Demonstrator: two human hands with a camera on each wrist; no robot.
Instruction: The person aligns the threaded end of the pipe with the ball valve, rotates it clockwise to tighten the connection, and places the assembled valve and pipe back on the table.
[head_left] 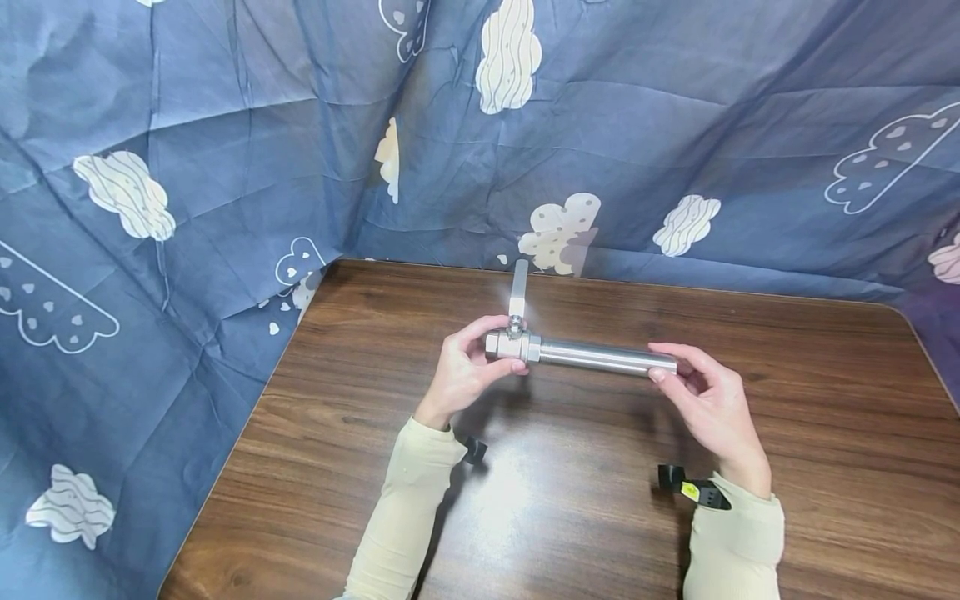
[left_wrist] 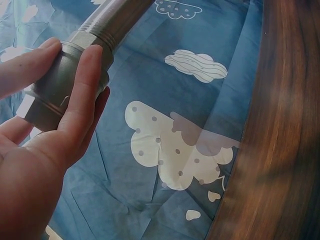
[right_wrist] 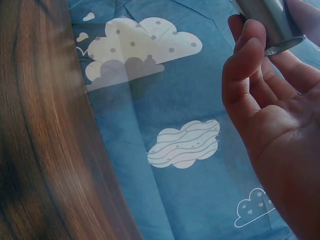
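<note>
A metal ball valve [head_left: 510, 345] with a flat lever handle [head_left: 519, 287] is joined to one end of a shiny steel pipe [head_left: 592, 357]. My left hand [head_left: 467, 371] grips the valve body, thumb on the near side and fingers round the far side; the lever points away toward the curtain. At the pipe's other end, my right hand [head_left: 708, 400] pinches it between thumb and fingers. Held level above the table, the joined piece runs left to right. The left wrist view shows the valve's hex end [left_wrist: 35, 110], and the right wrist view the pipe's open end [right_wrist: 285, 46].
Beneath both hands is a brown wood-grain table [head_left: 570, 483] with a bright light reflection. A blue curtain [head_left: 637, 150] printed with clouds hangs behind it and along its left side. Small black cameras [head_left: 671, 477] are strapped at the wrists, by the pale sleeves [head_left: 408, 508].
</note>
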